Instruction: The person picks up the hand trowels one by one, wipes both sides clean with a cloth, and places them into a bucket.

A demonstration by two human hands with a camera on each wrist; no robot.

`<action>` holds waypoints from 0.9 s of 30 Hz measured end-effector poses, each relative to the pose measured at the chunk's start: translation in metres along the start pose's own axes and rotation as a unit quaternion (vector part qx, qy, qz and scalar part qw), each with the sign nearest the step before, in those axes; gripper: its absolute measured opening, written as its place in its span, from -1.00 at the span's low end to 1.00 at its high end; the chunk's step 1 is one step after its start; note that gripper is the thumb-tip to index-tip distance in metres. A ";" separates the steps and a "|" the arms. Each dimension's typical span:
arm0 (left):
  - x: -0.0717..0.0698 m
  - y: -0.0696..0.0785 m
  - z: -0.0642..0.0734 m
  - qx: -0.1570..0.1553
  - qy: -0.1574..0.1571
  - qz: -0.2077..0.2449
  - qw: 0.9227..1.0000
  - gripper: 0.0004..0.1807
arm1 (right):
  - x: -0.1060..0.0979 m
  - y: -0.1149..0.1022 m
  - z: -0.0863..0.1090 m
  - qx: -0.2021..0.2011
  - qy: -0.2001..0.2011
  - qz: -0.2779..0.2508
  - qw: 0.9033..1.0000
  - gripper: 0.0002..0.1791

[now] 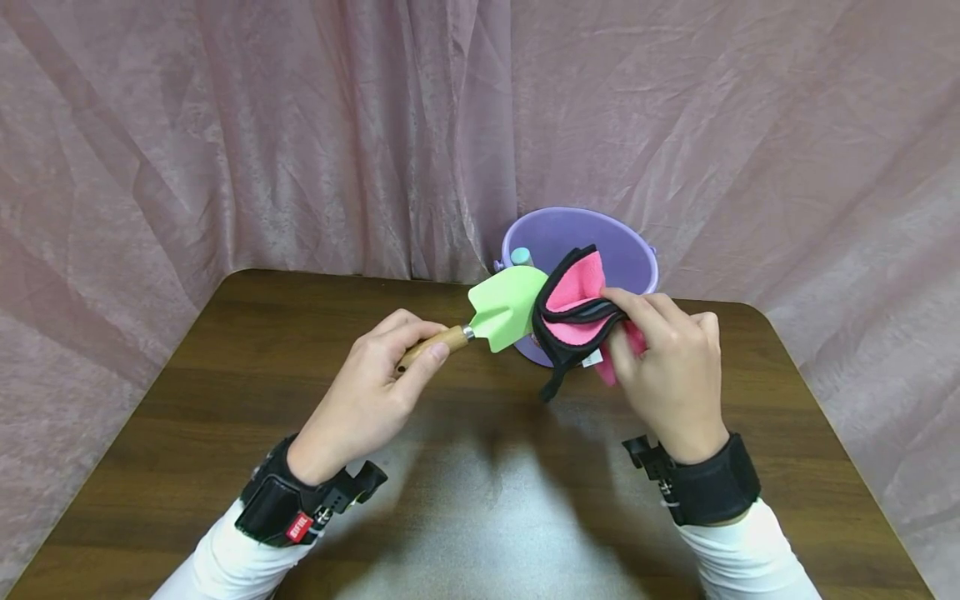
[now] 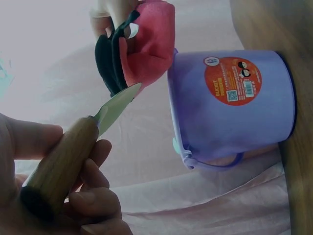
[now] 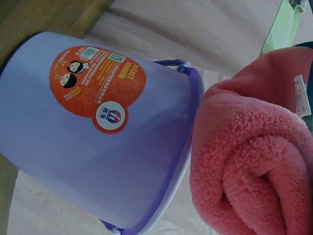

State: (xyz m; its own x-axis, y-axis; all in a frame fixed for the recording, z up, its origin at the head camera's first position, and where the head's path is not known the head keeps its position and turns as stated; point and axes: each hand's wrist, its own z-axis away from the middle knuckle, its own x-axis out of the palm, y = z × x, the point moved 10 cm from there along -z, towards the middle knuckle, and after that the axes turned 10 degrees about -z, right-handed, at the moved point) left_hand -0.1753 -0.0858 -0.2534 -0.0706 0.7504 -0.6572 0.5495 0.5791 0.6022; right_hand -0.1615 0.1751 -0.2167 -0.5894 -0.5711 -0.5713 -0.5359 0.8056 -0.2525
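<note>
My left hand [image 1: 367, 392] grips the wooden handle of a small garden trowel [image 1: 504, 310], thumb on top, its light green blade pointing right. Pinched in my right hand [image 1: 673, 375] is a folded pink cloth [image 1: 576, 287] with black edging and a white tag. In the head view the blade's tip meets the cloth's black edge; whether they touch I cannot tell. Both are in front of a purple bucket [image 1: 630, 250] and overlap its rim. The right wrist view shows the cloth [image 3: 244, 147] rolled in fluffy layers, hiding my right fingers.
Inside the bucket, near its left rim, a turquoise-topped item [image 1: 521, 257] shows. An orange label [image 2: 234, 81] is on the bucket's side. The bucket stands at the back of a brown wooden table [image 1: 300, 333], with a pink curtain [image 1: 337, 142] behind.
</note>
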 end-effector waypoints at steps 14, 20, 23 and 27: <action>0.004 0.005 0.002 0.004 -0.015 -0.009 1.000 -0.73 | -0.007 0.015 0.001 0.050 0.027 0.016 0.998 -0.69; 0.004 0.007 0.002 0.013 -0.012 -0.019 1.000 -0.75 | -0.007 0.015 0.001 0.056 0.030 0.020 0.998 -0.70; 0.005 0.008 0.002 0.016 -0.014 -0.021 1.000 -0.75 | -0.007 0.013 0.001 0.055 0.030 0.016 0.998 -0.69; 0.005 0.008 0.002 0.020 -0.016 -0.020 0.999 -0.75 | -0.005 0.009 0.002 0.048 0.027 0.009 0.998 -0.68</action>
State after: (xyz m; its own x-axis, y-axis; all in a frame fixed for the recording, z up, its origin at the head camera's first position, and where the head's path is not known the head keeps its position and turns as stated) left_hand -0.1694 -0.0777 -0.2529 -0.0670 0.7164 -0.6945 0.5797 0.5945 0.5573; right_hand -0.1621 0.1856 -0.2176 -0.6309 -0.5623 -0.5345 -0.4668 0.8255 -0.3174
